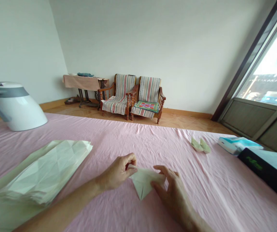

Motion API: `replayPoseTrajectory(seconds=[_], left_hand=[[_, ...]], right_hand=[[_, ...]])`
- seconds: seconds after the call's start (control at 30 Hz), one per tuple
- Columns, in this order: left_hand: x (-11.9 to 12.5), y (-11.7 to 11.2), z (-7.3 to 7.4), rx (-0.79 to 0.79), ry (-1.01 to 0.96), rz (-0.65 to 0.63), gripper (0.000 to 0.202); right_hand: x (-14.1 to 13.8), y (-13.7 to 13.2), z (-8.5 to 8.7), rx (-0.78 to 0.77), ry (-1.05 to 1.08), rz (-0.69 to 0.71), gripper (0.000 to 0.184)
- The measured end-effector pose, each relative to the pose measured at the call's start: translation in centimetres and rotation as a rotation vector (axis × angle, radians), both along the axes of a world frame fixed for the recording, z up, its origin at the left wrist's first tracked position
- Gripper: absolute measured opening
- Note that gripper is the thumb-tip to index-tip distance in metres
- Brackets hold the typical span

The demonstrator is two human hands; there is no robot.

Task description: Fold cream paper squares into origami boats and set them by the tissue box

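The left-hand grip (118, 169) pinches the upper-left corner of the folded paper (143, 181) between thumb and curled fingers. The right-hand grip (173, 188) is closed on the opposite end, thumb on the near face, fingers along the far edge. The folded paper spans both grips, point directed toward the wearer; contact with the pink-covered counter (119, 138) cannot be determined. Left of the grips: creased paper stack (49, 167); beyond it, white jug (28, 111). Right of and beyond the grips: small folded paper piece (200, 146), then blue-and-white packet (235, 145) and black-sided box (261, 169). Far beyond the grips: two wooden chairs (125, 93).
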State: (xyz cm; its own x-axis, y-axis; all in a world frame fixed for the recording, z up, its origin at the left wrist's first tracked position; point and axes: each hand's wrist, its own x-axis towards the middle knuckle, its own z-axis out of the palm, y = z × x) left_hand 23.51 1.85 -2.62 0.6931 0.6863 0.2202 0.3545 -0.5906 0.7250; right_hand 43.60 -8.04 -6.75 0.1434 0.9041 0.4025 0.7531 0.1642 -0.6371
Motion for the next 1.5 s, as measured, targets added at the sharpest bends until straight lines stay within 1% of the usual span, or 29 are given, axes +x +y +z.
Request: replayPoseTrajectory(seconds=[0.07, 0.1, 0.17, 0.23, 0.27, 0.33, 0.43, 0.5, 0.57, 0.63, 0.8, 0.97, 1.1, 1.17, 1.27, 1.37, 1.43, 1.5], left_hand=[[-0.1, -0.4, 0.7, 0.054, -0.058, 0.002, 0.006], [-0.1, -0.7, 1.0, 0.125, -0.099, -0.008, 0.003], [-0.3, -1.1, 1.4, 0.364, -0.189, -0.057, 0.012], [-0.4, -1.4, 1.4, 0.605, -0.217, -0.103, 0.02], [-0.4, -1.4, 1.2, 0.686, -0.191, -0.114, 0.022], [-0.4, -1.4, 0.5, 0.782, -0.081, -0.133, 0.021], [-0.4, -1.3, -0.3, 0.871, 0.149, -0.218, 0.02], [-0.4, -1.4, -0.4, 0.893, 0.288, -0.276, 0.02], [-0.4, -1.5, -0.3, 0.887, 0.382, -0.305, 0.017], [-0.5, -1.7, 0.0, 0.868, 0.428, -0.317, 0.014], [-0.7, -2.0, 0.1, 0.827, 0.421, -0.349, 0.013], [-0.8, -1.8, -0.2, 0.766, 0.409, -0.344, 0.012], [-1.1, -1.5, -0.5, 0.652, 0.373, -0.301, 0.017], [-1.2, -1.4, -0.5, 0.578, 0.328, -0.291, 0.019], [-1.2, -1.2, -0.3, 0.388, 0.243, -0.251, 0.02], [-1.1, -0.8, -0.3, 0.206, 0.189, -0.161, 0.019], [-1.0, -0.6, -0.4, 0.161, 0.181, -0.112, 0.018], [-1.0, -0.4, -0.6, 0.139, 0.179, -0.074, 0.015]], right_hand=[[0.0, -0.4, 0.9, 0.109, -0.073, 0.03, 0.008], [0.1, -0.6, 1.4, 0.183, -0.118, 0.044, 0.008], [0.2, -0.9, 2.1, 0.326, -0.2, 0.072, 0.013], [0.4, -1.0, 2.4, 0.393, -0.268, 0.085, 0.017], [0.4, -1.0, 2.3, 0.39, -0.3, 0.081, 0.018], [0.3, -1.0, 2.0, 0.333, -0.37, 0.073, 0.02], [-0.2, -0.9, 1.3, 0.234, -0.456, 0.061, 0.024], [-0.5, -0.9, 1.0, 0.19, -0.505, 0.065, 0.027], [-0.9, -0.9, 0.8, 0.178, -0.55, 0.073, 0.029], [-1.2, -1.0, 0.7, 0.187, -0.57, 0.089, 0.027], [-1.9, -0.9, 0.2, 0.181, -0.485, 0.164, 0.017], [-1.9, -0.8, -0.2, 0.152, -0.46, 0.15, 0.017], [-1.3, -1.0, -0.3, 0.116, -0.457, 0.129, 0.016], [-0.9, -1.2, -0.1, 0.069, -0.441, 0.121, 0.016], [-0.3, -1.5, 0.4, -0.034, -0.395, 0.094, 0.018], [0.1, -1.5, 0.9, -0.13, -0.328, 0.05, 0.018], [0.2, -1.3, 1.1, -0.176, -0.267, 0.012, 0.019], [0.4, -1.1, 0.8, -0.189, -0.2, -0.033, 0.021]])
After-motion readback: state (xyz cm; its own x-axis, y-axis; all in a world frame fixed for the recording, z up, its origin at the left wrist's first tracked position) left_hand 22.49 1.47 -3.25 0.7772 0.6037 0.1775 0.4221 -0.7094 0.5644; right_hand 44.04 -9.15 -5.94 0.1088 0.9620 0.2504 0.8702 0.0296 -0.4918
